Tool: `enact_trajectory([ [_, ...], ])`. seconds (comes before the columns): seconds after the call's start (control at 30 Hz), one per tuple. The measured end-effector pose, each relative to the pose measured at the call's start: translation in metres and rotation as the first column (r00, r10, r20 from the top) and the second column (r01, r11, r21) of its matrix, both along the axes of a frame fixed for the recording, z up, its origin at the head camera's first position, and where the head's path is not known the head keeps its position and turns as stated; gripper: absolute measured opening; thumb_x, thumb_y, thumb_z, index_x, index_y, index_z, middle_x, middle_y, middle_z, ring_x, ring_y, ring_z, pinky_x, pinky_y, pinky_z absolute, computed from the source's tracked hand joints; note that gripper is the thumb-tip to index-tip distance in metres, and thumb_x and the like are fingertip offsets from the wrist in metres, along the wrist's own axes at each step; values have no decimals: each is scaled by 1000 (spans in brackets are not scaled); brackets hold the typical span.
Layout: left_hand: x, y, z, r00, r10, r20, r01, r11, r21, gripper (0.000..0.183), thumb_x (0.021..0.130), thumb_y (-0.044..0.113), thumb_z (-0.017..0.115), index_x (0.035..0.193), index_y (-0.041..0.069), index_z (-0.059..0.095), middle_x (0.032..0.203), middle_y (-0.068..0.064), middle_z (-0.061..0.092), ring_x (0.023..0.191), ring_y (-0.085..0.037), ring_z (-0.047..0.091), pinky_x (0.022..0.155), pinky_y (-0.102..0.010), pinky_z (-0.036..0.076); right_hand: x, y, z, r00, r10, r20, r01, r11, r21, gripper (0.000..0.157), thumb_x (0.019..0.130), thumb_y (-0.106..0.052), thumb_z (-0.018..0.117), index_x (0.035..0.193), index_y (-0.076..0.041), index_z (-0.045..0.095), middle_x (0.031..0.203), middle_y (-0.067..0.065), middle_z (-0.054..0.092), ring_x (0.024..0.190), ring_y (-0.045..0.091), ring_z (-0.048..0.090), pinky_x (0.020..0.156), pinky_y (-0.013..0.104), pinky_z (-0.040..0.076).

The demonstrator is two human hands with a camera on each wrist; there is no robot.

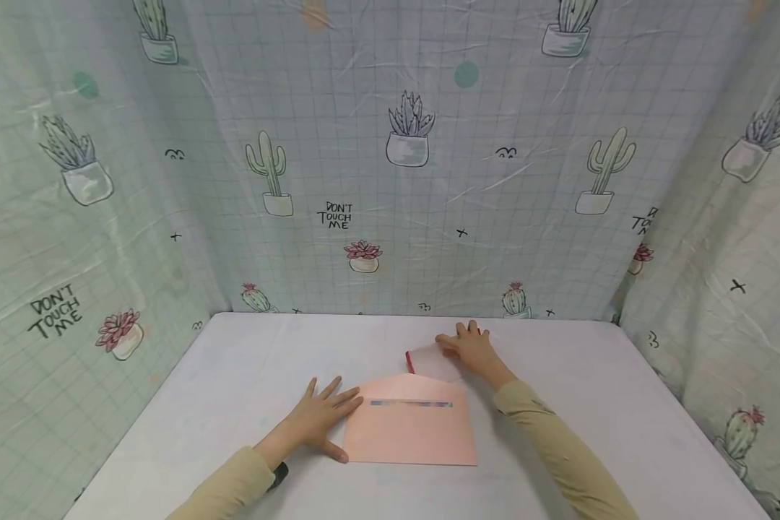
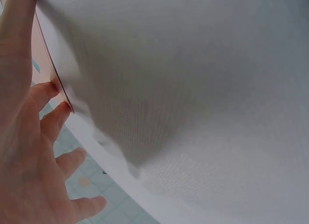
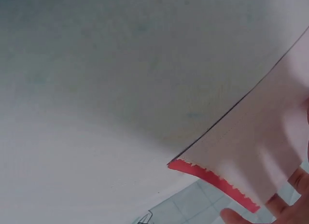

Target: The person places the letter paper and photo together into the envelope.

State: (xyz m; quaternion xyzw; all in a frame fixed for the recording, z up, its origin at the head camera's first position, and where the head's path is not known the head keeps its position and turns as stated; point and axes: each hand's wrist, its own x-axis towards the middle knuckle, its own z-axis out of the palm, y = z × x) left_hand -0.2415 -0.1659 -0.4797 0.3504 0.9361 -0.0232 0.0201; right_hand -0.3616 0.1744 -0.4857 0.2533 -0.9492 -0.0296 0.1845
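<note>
Our left hand (image 1: 321, 419) touches a flat peach envelope (image 1: 411, 437); our right hand (image 1: 471, 350) grips a pale, red-edged sheet (image 1: 429, 361) beyond it.

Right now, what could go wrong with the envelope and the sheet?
The left hand touches the peach envelope only along its left side, so a nudge might pivot it. The red-edged sheet looks curved in the right hand, so squeezing harder could crease it.

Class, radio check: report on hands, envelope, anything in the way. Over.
Left hand spread, touching peach envelope at left edge. Right hand holding pale red-ended sheet at far side. Envelope flat on table; nothing seen in the way.
</note>
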Motion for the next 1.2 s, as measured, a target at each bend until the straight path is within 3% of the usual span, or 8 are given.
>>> enact_trajectory([
  [0.2,1,0,1,1000,-3,5,3,1000,-9,103,56,71,60,138,15,34,145,-3,31,134,-40,22,98,-68,18,4,7,5,998,45,53,-43,998,-46,23,89,-33,50,112,-32,50,89,11,46,86,31,40,63,55,46],
  [0.3,1,0,1,1000,3,2,-3,1000,-18,103,56,71,60,138,15,34,145,-3,31,134,-39,22,98,-68,18,7,11,9,996,78,45,-74,994,-75,26,87,-27,54,113,-29,52,88,10,45,82,28,39,57,49,45],
  [0.5,-2,-1,-1,1000,0,-9,-1,1000,-22,103,56,72,59,138,16,33,145,-3,31,134,-38,22,98,-68,19,8,17,15,990,116,84,-101,981,-163,31,86,-10,57,114,-24,57,88,6,46,80,23,35,53,30,28],
  [0.6,-2,-1,-1,1000,0,3,0,1000,-5,103,56,71,60,138,15,34,145,-3,31,134,-39,22,98,-68,18,8,21,18,983,147,108,-118,965,-236,36,82,0,59,112,-18,60,89,6,47,81,22,34,58,31,33],
  [0.73,-3,0,-1,1000,0,8,0,1000,2,102,56,70,61,138,15,34,145,-3,31,134,-39,22,98,-68,18,5,29,18,975,169,144,-108,927,-359,41,76,8,61,113,-9,59,99,14,47,88,27,38,73,39,42],
  [0.9,-3,1,-1,1000,1,13,-1,1000,11,102,57,70,61,138,15,34,146,-3,31,134,-40,22,98,-69,17,4,41,19,969,119,217,14,850,-526,40,76,5,64,114,3,52,115,25,41,92,35,47,76,45,44],
  [1.03,-3,1,0,1000,-1,19,0,1000,11,102,57,70,61,138,14,33,146,-4,30,134,-40,21,98,-69,17,4,50,19,966,66,249,108,775,-622,29,74,2,66,100,9,55,116,29,42,93,38,51,78,46,49],
  [1.2,-2,1,1,1000,-3,20,2,1000,9,102,57,69,61,138,14,33,146,-4,30,133,-41,22,98,-69,17,3,60,16,966,68,251,130,709,-693,19,75,2,65,90,10,59,107,30,47,94,39,53,78,44,51],
])
